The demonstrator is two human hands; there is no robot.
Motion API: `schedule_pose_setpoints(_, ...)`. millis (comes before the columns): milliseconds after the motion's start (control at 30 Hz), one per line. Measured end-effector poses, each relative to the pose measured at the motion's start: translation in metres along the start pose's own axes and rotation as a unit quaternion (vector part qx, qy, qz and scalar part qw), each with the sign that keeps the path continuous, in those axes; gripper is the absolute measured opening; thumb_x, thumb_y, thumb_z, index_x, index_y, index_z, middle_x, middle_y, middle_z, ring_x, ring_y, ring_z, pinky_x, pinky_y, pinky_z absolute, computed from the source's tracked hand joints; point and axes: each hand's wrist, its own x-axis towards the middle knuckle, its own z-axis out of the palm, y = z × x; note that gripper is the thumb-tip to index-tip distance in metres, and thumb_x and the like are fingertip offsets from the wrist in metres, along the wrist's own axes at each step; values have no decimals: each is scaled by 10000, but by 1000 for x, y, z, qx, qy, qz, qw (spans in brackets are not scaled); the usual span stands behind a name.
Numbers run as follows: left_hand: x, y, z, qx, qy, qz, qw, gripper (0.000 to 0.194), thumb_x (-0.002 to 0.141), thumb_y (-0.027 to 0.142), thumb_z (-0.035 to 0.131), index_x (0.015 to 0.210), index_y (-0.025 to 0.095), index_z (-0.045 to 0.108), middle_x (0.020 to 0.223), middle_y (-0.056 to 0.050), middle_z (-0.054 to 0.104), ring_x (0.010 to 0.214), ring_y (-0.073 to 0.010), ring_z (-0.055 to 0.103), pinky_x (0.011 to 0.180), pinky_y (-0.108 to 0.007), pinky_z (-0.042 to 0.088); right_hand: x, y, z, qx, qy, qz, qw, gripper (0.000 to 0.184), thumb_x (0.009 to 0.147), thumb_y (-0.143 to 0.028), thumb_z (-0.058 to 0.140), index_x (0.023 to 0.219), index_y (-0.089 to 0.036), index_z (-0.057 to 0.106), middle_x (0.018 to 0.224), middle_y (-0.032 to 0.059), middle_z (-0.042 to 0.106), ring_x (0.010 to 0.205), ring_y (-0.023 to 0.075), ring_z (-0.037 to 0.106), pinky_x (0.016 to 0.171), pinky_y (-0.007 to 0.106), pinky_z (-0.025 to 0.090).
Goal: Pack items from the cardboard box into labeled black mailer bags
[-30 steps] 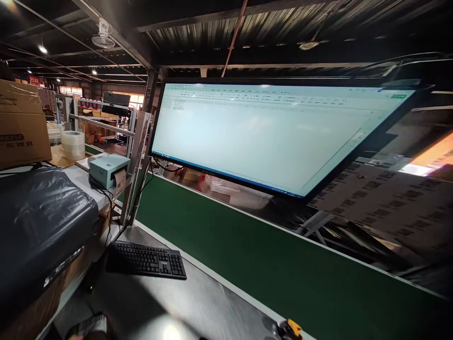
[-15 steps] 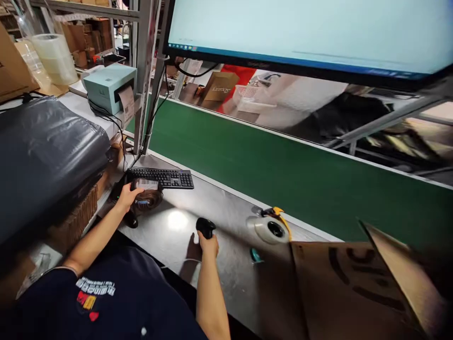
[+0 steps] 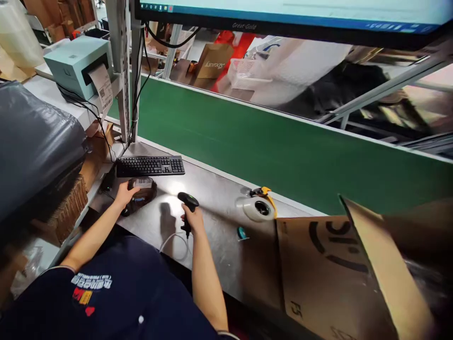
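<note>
My left hand (image 3: 124,193) grips a dark brown packet (image 3: 143,192) with a white barcode label, lying on the steel worktop (image 3: 219,245) just in front of the black keyboard (image 3: 150,165). My right hand (image 3: 193,218) is closed round the handle of a black barcode scanner (image 3: 187,202), whose head points toward the packet. A white cable runs from the scanner back toward me.
A tape dispenser with clear tape (image 3: 257,207) lies right of the scanner. An open cardboard box (image 3: 339,264) fills the right foreground. A green conveyor belt (image 3: 269,146) runs behind the worktop. A label printer (image 3: 76,63) stands at left, above a grey plastic bundle (image 3: 31,141). A monitor (image 3: 290,14) hangs overhead.
The view has tilted down from the monitor to the worktop. My left hand has set the packet down nearer the keyboard; my right hand has moved the scanner left, closer to it.
</note>
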Motion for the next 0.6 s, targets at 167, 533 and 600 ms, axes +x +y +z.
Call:
schedule_pose_setpoints(167, 9, -4, 0, 36, 2, 14, 999, 294, 641, 302, 917, 867, 167, 786, 885, -85, 808, 983, -325, 759, 1038, -486, 579, -85, -39, 30, 132, -116, -109, 978, 498, 767, -652, 834, 918, -203, 681, 564, -1, 669, 545, 185, 661, 579, 309, 597)
schedule_pose_setpoints(533, 23, -12, -2, 50, -15, 33, 998, 291, 722, 285, 850, 980, 173, 780, 1040, -116, 828, 1091, -317, 759, 1116, -486, 559, -131, -53, 33, 102, -97, -116, 983, 477, 778, -682, 746, 931, -239, 660, 575, -4, 647, 583, 213, 689, 598, 329, 584)
schedule_pose_setpoints(600, 26, -14, -3, 51, -19, 33, 998, 299, 725, 303, 853, 983, 171, 779, 1050, -120, 826, 1102, -319, 758, 1123, -483, 554, -134, -53, 33, 96, -92, -113, 985, 478, 776, -689, 738, 926, -243, 651, 583, -3, 644, 596, 223, 698, 591, 333, 576)
